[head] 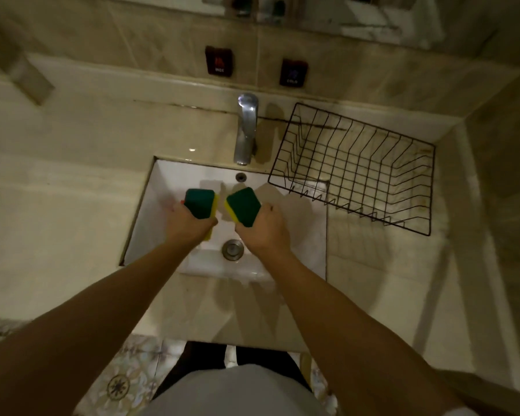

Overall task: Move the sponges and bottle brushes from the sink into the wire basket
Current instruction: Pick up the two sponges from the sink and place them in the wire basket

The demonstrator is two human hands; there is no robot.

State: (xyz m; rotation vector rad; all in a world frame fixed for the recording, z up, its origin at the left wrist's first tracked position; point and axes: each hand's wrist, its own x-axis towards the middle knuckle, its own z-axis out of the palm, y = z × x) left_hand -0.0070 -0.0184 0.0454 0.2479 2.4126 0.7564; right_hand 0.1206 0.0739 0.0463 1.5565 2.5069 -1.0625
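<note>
My left hand point(189, 222) grips a green and yellow sponge point(199, 202) above the white sink point(150, 232). My right hand point(264, 226) grips a second green and yellow sponge point(243, 206) beside it, also over the basin. Both sponges show their green scouring side upward. A small red bit point(182, 202) peeks out at the left hand's far edge; I cannot tell what it is. The black wire basket point(357, 172) stands on the counter to the right of the sink, with nothing visible inside it. No bottle brush is clearly visible.
A chrome faucet point(246, 130) rises behind the basin, between sink and basket. The drain point(232, 249) lies between my wrists. Hot point(219, 61) and cold point(293, 72) labels hang on the tiled wall. Beige counter point(57, 190) spreads left of the sink.
</note>
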